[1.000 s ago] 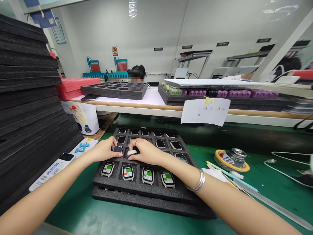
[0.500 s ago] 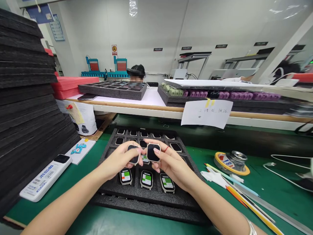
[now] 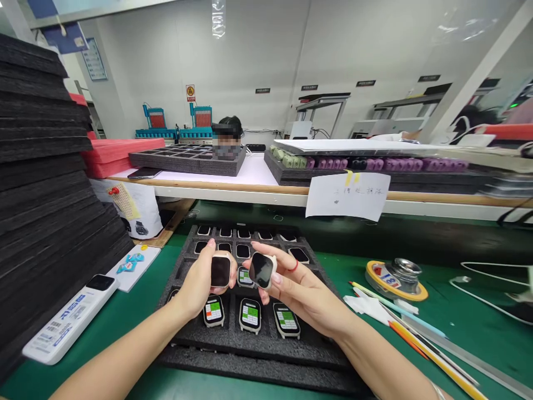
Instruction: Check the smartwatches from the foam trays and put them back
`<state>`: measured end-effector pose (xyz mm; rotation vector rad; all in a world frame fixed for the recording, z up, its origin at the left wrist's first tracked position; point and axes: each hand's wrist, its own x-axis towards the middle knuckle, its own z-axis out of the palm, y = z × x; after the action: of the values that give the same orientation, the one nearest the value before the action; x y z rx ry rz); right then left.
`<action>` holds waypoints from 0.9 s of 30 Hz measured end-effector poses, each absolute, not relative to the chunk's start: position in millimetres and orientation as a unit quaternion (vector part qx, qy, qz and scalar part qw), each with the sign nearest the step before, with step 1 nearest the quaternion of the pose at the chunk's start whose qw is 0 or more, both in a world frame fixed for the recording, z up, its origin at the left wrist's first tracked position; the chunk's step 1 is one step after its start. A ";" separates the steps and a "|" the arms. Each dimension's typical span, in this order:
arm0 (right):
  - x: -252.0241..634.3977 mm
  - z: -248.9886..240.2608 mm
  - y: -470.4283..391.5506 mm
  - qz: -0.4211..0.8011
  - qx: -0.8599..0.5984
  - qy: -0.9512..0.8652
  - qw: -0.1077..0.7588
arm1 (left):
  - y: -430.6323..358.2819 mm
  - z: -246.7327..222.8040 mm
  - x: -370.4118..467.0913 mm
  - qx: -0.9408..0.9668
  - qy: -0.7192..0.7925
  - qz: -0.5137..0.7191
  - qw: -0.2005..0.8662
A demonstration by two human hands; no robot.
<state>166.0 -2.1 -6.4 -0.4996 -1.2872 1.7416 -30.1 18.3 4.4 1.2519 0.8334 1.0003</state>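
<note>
My left hand (image 3: 199, 283) is closed around a smartwatch with a dark screen (image 3: 221, 270), its thumb raised along the edge. In my right hand (image 3: 297, 286) another dark-screened smartwatch (image 3: 262, 270) is pinched by its sides and tilted. Both are held above a black foam tray (image 3: 258, 355) with square compartments. In its front row sit several watches with lit green and white screens, one of them a lit watch (image 3: 250, 315) in the middle. The lit watch at left (image 3: 214, 310) also shows a red patch. Dark-screened watches (image 3: 243, 251) fill the rows behind.
Stacked black foam trays (image 3: 41, 166) rise at the left, beside a white boxed device (image 3: 70, 319). To the right lie a tape roll (image 3: 396, 279), pens (image 3: 433, 355) and a metal ruler (image 3: 478, 355). A shelf (image 3: 233, 191) crosses behind; a person's head shows beyond it.
My left thumb has lifted off its watch's screen. The watch in my right hand has turned and tilted, its thumb shifting to the side edge. The view has shifted slightly.
</note>
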 end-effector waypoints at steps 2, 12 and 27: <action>165.5 -7.3 -3.6 0.709 -0.197 -0.523 0.430 | 18.1 2.4 -30.3 0.550 0.364 0.420 0.623; 165.7 -11.3 -4.9 0.710 -0.211 -0.526 0.417 | 17.3 -3.9 -34.5 0.560 0.364 0.403 0.625; 165.9 -14.7 -6.8 0.707 -0.196 -0.540 0.412 | 16.4 -1.4 -34.6 0.554 0.351 0.418 0.629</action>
<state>165.9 -6.8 -14.7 -0.4933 -1.3598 1.7794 -34.6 16.4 -1.4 1.2689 0.8039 0.9582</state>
